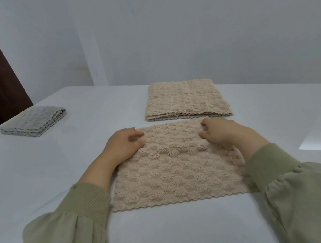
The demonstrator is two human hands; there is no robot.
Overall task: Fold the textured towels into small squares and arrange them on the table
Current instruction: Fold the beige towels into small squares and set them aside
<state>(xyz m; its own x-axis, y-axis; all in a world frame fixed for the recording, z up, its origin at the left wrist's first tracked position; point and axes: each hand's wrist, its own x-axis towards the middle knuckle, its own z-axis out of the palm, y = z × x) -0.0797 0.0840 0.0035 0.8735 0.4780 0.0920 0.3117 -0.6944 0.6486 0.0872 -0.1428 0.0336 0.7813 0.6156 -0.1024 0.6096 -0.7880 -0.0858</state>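
Towel first: it's a beige fluffy thing with a bumpy weave, lying flat on the white tabletop right in front of me. My guess is it's light, floppy and a bit grabby, so it won't slide around much, but it'll sag and bunch the second I lift an edge. No stiffness to lean on. Best place to take it is the two far corners, pinched through the thickness, so the edge comes over straight.

That's pretty much where I am. My left hand sits on the far left corner and my right hand on the far right one, both palm down with wrists low and forearms lying along the towel's sides. Each grip is curled in, fingers and thumb gathering a bit of pile at the far edge. Looks like a pinch on the cloth, though I can't see underneath. There's a small ridge of fabric bunched between my hands.

Just behind it there's a beige stack, and a grey stack sits well off to the left.
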